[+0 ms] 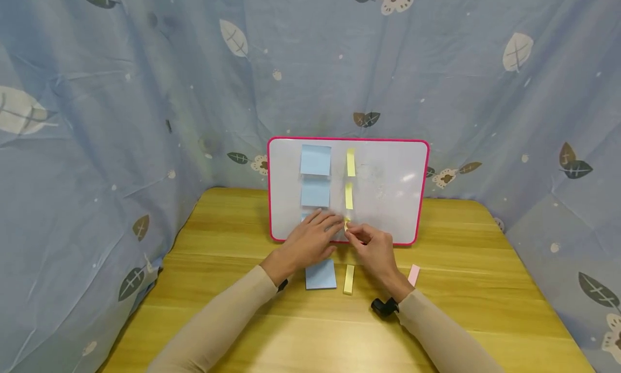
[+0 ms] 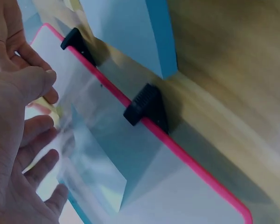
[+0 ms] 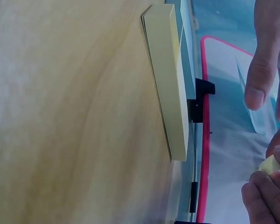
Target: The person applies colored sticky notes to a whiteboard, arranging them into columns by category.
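Observation:
My right hand [image 1: 375, 249] pinches a small yellow sticky strip [image 1: 346, 225] between thumb and fingers, against the lower part of a whiteboard [image 1: 388, 200]. In the right wrist view the strip [image 3: 269, 164] pokes out of the fingertips, slightly bent. Beside it, my left hand [image 1: 310, 239] is spread with loosely extended fingers, its fingertips close to the strip's upper end. Two yellow strips [image 1: 351, 163] run in a column above. To their left are two blue sticky notes [image 1: 316, 160]; a third blue note [image 2: 95, 163] is mostly hidden behind my left hand in the head view, its free edge lifting off.
On the wooden table [image 1: 218, 287], a blue note pad [image 1: 321, 276] and a yellow strip pad [image 1: 349, 280] lie before the board. A pink strip pad [image 1: 414, 274] is partly behind my right wrist. Black clip feet [image 2: 147, 108] hold the board's pink lower frame. Patterned curtains [image 1: 310, 66] surround the table.

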A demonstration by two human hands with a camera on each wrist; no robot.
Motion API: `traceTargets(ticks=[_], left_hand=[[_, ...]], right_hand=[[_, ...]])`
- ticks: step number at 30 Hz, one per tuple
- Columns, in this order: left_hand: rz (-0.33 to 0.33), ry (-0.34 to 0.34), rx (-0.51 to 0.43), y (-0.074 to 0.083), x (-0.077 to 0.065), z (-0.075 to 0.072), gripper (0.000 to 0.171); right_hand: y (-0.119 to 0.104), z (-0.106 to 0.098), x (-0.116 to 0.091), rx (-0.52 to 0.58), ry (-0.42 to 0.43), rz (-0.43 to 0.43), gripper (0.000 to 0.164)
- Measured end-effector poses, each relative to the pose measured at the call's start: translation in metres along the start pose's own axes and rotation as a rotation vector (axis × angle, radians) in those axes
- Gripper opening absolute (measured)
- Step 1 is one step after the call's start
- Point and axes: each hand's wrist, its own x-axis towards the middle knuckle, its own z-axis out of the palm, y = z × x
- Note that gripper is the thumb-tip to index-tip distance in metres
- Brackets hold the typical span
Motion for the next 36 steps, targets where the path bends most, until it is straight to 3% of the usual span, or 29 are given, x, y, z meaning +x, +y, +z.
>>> traceTargets(ticks=[6,13,24,36], left_hand=[[0.066,-0.003,0.075,-0.0035,0.0045,0.0021,0.064],[0.087,-0.008,0.113,-0.0064,0.0042,0.0042,0.070],[0.127,0.006,0.346,-0.0096,0.0011,0.0068,0.073],[0.145,-0.046,0.372,-0.0088,-0.0001,0.0070,0.077]], right_hand=[[0.0027,-0.0002,-0.0006,-0.018,-0.013,0.010,0.009],[0.0054,0.0010,-0.0009,-0.052,-0.005,-0.003,0.007],[0.0076,-0.0031,-0.0010,-0.163,-0.012,-0.075,0.007],[-0.0005,-0.0080,0.0022,-0.242,-0.116,-0.079,0.007]])
